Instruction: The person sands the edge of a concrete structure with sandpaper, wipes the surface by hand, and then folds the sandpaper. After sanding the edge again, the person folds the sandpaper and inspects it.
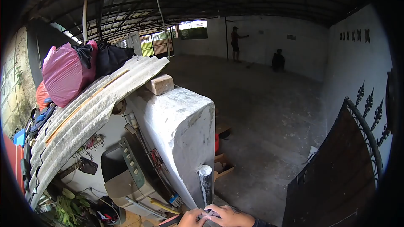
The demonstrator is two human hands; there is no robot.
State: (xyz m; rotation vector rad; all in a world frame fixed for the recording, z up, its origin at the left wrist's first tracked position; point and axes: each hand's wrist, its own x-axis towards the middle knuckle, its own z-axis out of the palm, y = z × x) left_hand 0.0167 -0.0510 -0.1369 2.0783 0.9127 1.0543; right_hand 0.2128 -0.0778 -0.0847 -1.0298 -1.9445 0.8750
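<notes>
At the bottom edge, my left hand and my right hand meet with fingers bent and pressed together. A small greyish piece shows between the fingertips; I cannot tell what it is. Just beyond my hands stands a dark pipe with a white-smeared top, against the end of a white plastered wall. Left of my left hand lies a dark strip with a red edge, partly cut off by the frame.
Corrugated roofing juts out at left, bearing a pink bag and a black bag. A brick tops the wall. An old washing machine stands below. Two people are far back. A dark metal gate stands right.
</notes>
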